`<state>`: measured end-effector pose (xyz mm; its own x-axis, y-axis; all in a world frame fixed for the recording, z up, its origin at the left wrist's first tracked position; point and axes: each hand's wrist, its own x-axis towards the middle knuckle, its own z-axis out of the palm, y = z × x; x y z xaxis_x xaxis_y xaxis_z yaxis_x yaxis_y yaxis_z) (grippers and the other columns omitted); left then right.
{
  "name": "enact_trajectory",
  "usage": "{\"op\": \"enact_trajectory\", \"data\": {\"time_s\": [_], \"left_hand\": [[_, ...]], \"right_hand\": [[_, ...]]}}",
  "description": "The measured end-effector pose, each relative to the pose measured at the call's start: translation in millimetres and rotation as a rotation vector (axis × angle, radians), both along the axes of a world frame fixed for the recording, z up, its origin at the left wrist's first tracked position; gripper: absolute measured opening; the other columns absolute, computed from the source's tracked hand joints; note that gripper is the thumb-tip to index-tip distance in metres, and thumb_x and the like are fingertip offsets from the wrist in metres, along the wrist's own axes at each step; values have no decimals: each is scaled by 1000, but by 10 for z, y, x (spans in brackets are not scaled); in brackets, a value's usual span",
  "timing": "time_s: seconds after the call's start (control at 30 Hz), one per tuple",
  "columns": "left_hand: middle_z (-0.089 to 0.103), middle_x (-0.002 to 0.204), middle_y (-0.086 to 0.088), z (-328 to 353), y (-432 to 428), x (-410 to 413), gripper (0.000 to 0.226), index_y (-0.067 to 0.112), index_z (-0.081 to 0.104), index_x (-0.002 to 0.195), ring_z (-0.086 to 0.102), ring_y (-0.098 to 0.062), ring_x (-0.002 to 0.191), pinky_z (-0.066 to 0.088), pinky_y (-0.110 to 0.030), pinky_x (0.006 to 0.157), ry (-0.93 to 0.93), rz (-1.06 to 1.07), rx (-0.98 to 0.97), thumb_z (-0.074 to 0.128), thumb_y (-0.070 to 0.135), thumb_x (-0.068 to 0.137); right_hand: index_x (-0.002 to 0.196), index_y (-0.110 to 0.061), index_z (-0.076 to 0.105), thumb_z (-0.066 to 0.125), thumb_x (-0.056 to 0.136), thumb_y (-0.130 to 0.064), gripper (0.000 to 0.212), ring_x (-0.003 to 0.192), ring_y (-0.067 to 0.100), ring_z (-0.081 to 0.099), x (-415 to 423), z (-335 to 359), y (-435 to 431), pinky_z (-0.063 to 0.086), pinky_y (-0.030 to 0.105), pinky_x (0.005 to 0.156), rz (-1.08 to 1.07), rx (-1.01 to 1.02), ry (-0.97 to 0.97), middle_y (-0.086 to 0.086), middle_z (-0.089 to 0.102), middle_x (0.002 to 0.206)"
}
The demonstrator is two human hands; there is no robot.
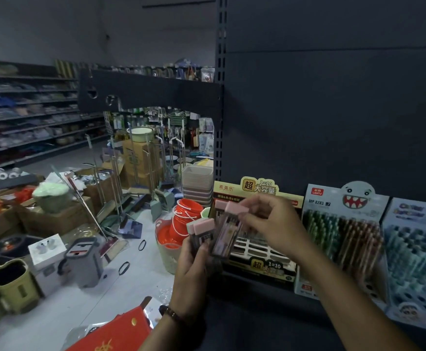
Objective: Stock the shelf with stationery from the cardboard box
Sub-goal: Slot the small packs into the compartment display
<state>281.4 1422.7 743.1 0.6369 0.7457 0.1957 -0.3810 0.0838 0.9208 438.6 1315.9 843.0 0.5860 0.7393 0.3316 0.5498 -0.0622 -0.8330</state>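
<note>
**Dim shop aisle: slim packs held in front of the shelf's display box**

Dark grey shelving fills the right side of the head view. Its back panel (333, 102) rises above a row of stationery displays standing on the shelf (255, 281). To the left the floor is crowded with stacked orange buckets (184, 216), a grey mop bucket (85, 262), brooms and dustpans. Cardboard boxes (141, 158) stand further back.

The left hand (191, 272), with a beaded bracelet (171, 312) at the wrist, is raised before the shelf's left end. Its fingers are curled around a bundle of slim packs (201, 235), pink caps pointing up. The right hand (270, 224) reaches in from the right, thumb and fingertips pinching the pink-capped top of a single pack (226, 234). That pack stands tilted just beside the bundle — whether the two touch cannot be told. The printing on the packs is too blurred to read.

Both hands are in front of a yellow display box (257, 188), whose white gridded tray shows below the right hand. Next to it on the right stands a shark-faced pen display (343, 224) packed with green and brown pens. A blue pen display (417, 249) follows at the frame's edge. Red packaging (115, 335) lies at the bottom, beside the left forearm.
</note>
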Motion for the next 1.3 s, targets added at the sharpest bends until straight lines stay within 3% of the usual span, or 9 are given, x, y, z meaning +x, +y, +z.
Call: {"op": "enact_trajectory", "data": {"time_s": [0.13, 0.27, 0.4, 0.47, 0.57, 0.83, 1.03, 1.17, 1.3], "left_hand": [[77, 117, 3, -17, 29, 20, 25, 26, 59, 130, 74, -23, 112, 62, -41, 87, 17, 121, -32, 49, 15, 110], [76, 123, 0, -61, 89, 37, 23, 33, 60, 129, 72, -28, 116, 57, -57, 98, 62, 213, -69, 54, 23, 109], [76, 123, -4, -56, 79, 64, 26, 25, 58, 133, 74, -27, 112, 63, -47, 86, 40, 201, -103, 55, 20, 108], [76, 121, -4, -48, 68, 63, 27, 21, 58, 134, 75, -25, 109, 64, -36, 78, 28, 189, -95, 55, 18, 108], [77, 119, -7, -42, 63, 56, 25, 18, 59, 132, 75, -28, 109, 64, -42, 83, 42, 198, -75, 57, 16, 107], [77, 117, -4, -47, 84, 47, 26, 18, 59, 132, 74, -27, 111, 60, -53, 95, 67, 214, -39, 58, 15, 106], [78, 115, -2, -59, 81, 63, 26, 17, 59, 132, 75, -24, 108, 63, -42, 90, 58, 212, -32, 57, 13, 106], [77, 119, -3, -60, 92, 64, 27, 20, 59, 132, 74, -26, 112, 59, -53, 97, 69, 203, -28, 59, 15, 106], [77, 117, -3, -65, 86, 59, 27, 22, 60, 132, 74, -29, 110, 57, -61, 98, 83, 194, -32, 60, 17, 105]], "right_hand": [[115, -35, 76, 74, 97, -9, 31, 81, 9, 77, 127, 98, 74, 65, 31, 74, -117, 168, -13, -6, 78, 94], [114, -36, 77, 73, 98, -13, 28, 81, 6, 74, 159, 42, 266, 66, 37, 74, -186, 182, -132, -11, 75, 95], [109, -29, 76, 73, 97, -11, 21, 82, -7, 67, 66, -52, 421, 57, 16, 66, -206, 131, -288, -23, 69, 92], [104, -26, 76, 74, 96, -11, 17, 85, -3, 67, 57, -129, 488, 60, 23, 72, -212, 90, -339, -20, 71, 96], [100, -26, 73, 75, 95, -12, 15, 92, 8, 69, 79, -234, 552, 63, 41, 81, -237, 42, -356, -15, 73, 100], [104, -33, 73, 75, 96, -16, 18, 108, 17, 65, 109, -231, 595, 62, 47, 90, -213, 3, -332, -20, 66, 103], [112, -25, 76, 71, 99, -11, 20, 109, 10, 62, 92, -176, 614, 60, 33, 92, -189, -48, -374, -17, 66, 106], [117, -20, 78, 71, 99, -10, 22, 109, 11, 60, 75, -183, 675, 54, 31, 94, -211, -108, -452, -3, 75, 117], [116, -16, 79, 71, 99, -15, 18, 105, 11, 55, 44, -216, 718, 42, 22, 89, -227, -156, -575, -1, 66, 117]]}}
